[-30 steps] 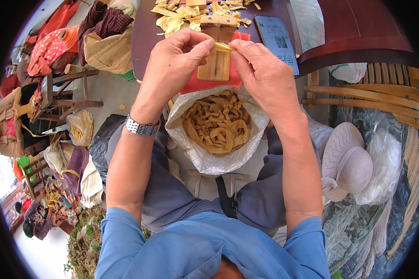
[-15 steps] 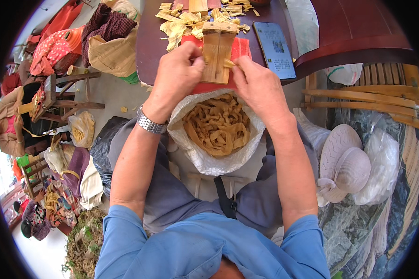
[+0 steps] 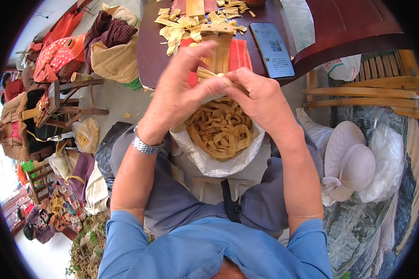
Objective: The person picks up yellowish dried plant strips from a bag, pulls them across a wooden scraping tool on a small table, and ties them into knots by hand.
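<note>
Pale-yellow husk strip (image 3: pixel 205 73) pinched by right hand (image 3: pixel 261 95); left hand (image 3: pixel 181 81) spread, thumb against it. We judge coiled bands (image 3: pixel 221 130) in white sack (image 3: pixel 209 166) done, loose husks (image 3: pixel 173 36) on table (image 3: pixel 150 60) left.

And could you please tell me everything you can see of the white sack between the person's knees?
The white sack looks like crinkled, slightly shiny plastic. Its wide mouth is open upward, holding a loose tangle of flat tan strips. It sits between the person's legs, near the dark table. The left hand and right hand hide part of its far rim; whether they or the legs touch it cannot be told.
</note>
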Available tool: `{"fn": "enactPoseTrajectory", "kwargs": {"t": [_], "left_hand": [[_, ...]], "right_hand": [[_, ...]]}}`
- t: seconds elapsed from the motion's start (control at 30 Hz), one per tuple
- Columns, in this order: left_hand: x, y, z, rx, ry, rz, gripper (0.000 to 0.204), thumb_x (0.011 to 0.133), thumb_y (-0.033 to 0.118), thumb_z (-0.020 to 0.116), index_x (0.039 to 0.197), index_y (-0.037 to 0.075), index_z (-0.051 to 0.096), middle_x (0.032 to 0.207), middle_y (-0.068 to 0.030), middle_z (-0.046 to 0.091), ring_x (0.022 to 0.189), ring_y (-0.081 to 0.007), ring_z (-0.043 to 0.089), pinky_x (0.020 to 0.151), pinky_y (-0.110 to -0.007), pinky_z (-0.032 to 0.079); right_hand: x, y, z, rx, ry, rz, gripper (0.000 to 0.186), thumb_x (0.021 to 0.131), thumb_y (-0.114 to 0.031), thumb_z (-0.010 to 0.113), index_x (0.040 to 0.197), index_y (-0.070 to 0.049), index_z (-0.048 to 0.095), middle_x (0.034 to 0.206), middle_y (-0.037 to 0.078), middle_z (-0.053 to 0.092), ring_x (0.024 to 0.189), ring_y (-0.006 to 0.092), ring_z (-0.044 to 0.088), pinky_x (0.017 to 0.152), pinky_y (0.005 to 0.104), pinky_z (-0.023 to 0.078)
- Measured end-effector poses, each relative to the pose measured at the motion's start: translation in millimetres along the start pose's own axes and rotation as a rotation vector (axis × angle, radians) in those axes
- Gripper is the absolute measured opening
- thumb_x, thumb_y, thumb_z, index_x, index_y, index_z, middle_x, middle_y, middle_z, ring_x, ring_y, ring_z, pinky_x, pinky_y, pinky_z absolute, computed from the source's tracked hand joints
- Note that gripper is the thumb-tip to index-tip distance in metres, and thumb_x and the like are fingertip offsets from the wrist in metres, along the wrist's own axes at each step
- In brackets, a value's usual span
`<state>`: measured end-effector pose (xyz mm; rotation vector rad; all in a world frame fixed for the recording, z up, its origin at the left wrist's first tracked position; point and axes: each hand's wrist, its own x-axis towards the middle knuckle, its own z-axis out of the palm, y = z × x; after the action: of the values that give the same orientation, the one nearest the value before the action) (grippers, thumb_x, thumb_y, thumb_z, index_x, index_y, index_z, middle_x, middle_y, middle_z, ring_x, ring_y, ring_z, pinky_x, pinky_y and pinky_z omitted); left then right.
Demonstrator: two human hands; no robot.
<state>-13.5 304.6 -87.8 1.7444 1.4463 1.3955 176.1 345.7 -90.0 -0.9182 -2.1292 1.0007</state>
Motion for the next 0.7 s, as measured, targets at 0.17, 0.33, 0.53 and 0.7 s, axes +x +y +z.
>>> {"fn": "enactPoseTrajectory", "kwargs": {"t": [0.17,0.33,0.53,0.7], "left_hand": [[0,-2,-12,0.051,-0.247,-0.077,0.019,0.09,0.01,0.073,0.108,0.003,0.07,0.098,-0.0054,0.065,0.089,-0.014,0.062,0.077,-0.027,0.051],[10,-12,-25,0.008,-0.152,-0.144,0.016,0.093,0.007,0.07,0.109,0.002,0.07,0.099,-0.0019,0.062,0.091,-0.009,0.061,0.08,-0.023,0.051],[14,-14,-28,0.195,-0.226,-0.029,0.025,0.094,0.015,0.07,0.115,0.001,0.068,0.096,-0.0039,0.064,0.09,-0.0116,0.062,0.078,-0.026,0.051],[11,-8,-27,0.141,-0.303,-0.136,0.023,0.095,0.02,0.068,0.107,0.0,0.068,0.086,-0.0058,0.064,0.078,-0.0149,0.06,0.07,-0.03,0.049]], "right_hand": [[-1,7,3,-0.248,0.074,-0.138,0.016,0.09,-0.017,0.069,0.098,-0.004,0.063,0.087,0.015,0.068,0.08,0.0343,0.068,0.066,0.041,0.055],[11,16,-5,-0.356,0.174,-0.234,0.019,0.09,-0.014,0.068,0.105,-0.003,0.069,0.085,0.014,0.068,0.078,0.0309,0.068,0.067,0.0393,0.056],[17,19,-7,-0.392,0.206,-0.263,0.021,0.089,-0.012,0.069,0.107,-0.003,0.07,0.088,0.013,0.069,0.08,0.0299,0.068,0.069,0.0387,0.057],[17,16,-5,-0.261,0.2,-0.27,0.017,0.092,-0.018,0.068,0.1,-0.003,0.068,0.083,0.012,0.067,0.075,0.0312,0.065,0.067,0.0393,0.054]]}}
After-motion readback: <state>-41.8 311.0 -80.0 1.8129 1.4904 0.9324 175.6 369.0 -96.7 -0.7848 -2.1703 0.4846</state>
